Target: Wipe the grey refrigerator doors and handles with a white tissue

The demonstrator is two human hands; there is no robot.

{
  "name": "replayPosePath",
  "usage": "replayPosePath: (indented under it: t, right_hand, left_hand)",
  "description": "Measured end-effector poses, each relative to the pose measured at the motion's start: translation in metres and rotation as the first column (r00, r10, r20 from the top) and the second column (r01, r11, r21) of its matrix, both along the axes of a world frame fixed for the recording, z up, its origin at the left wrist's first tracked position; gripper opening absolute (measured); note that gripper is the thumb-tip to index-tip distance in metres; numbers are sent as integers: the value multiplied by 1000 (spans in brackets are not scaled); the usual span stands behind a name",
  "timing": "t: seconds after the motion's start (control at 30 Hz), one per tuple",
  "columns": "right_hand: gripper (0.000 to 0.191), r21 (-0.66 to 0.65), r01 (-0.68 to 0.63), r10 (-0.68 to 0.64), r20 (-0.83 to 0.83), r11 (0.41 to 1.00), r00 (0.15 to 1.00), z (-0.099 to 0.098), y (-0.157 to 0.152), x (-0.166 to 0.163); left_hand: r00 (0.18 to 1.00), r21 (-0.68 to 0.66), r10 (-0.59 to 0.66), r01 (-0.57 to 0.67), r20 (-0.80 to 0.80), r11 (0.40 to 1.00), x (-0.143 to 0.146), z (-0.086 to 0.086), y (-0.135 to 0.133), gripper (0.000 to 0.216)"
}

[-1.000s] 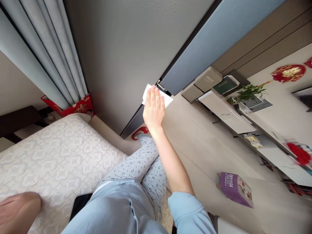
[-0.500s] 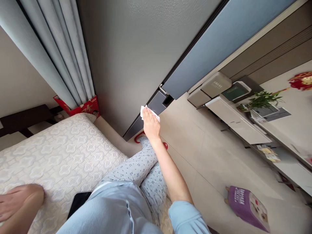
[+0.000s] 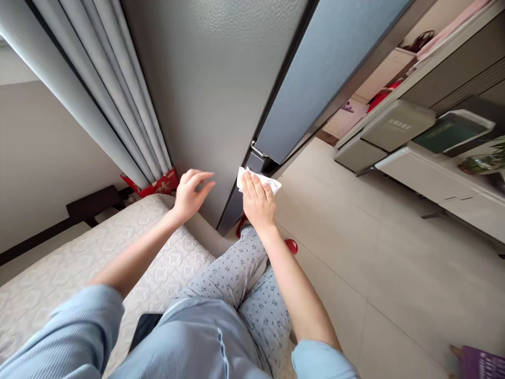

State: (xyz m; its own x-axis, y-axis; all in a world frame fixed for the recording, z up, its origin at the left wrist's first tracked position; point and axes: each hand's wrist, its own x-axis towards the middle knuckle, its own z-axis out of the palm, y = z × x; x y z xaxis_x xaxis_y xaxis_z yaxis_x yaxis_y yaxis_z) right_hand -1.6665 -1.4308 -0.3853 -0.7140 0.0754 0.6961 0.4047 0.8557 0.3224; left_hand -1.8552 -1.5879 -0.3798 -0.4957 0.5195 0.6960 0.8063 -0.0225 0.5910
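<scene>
Right hand [image 3: 259, 204], fingers together, is holding a tissue [image 3: 273, 184] stretching left to right; left hand [image 3: 191, 196] is hovering leftward, empty, thumb parted.

Phone [image 3: 144, 327] on bed [image 3: 169, 268], curtain [image 3: 106, 89] left of fridge [image 3: 221, 95], cabinet [image 3: 437, 184] far right

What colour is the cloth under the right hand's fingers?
The cloth under the right hand is white; it shows best in the head view.

We make out a K [image 3: 164, 185] on the red box [image 3: 161, 185], far left. The pale marks [image 3: 399, 125] on the grey case [image 3: 398, 129], far right, and purple box [image 3: 482, 363], near right, we cannot read.
</scene>
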Motion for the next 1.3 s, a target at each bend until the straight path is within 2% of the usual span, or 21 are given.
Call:
replayPosePath:
  t: [0.07, 0.13, 0.27, 0.47, 0.7, 0.83, 0.97, 1.3]
  right_hand:
    - [66, -16, -19, 19, -6, 1000, 1000, -1, -1, 3]
    - [67, -65, -33, 34, 12, 997, 999, -2, 0, 5]
    - [64, -165, 0, 14, 84, 986, 996, -5, 1, 6]
    - [63, -236, 52, -17, 148, 970, 989, -6, 1, 6]
    - [64, -271, 64, -18, 167, 961, 986, -7, 1, 7]
    - [64, -246, 44, -9, 141, 968, 990, -10, 2, 6]
    - [65, -200, 29, -8, 104, 979, 995, -12, 2, 5]
    - [66, -262, 54, -15, 151, 964, 988, -12, 1, 7]
  left_hand:
    - [979, 60, 3, 9, -204, 998, 1, 37, 38, 28]
    - [954, 36, 7, 4, -301, 999, 0, 60, 59, 33]
    - [925, -35, -60, 50, -374, 998, -10, 80, 75, 39]
    - [898, -109, -154, 119, -413, 987, -24, 85, 85, 44]
    - [879, -135, -163, 114, -448, 984, -27, 87, 90, 48]
    - [874, -128, -181, 137, -450, 982, -25, 88, 91, 48]
    - [878, -122, -175, 135, -445, 983, -24, 85, 92, 47]
    - [893, -105, -145, 110, -425, 988, -20, 70, 94, 39]
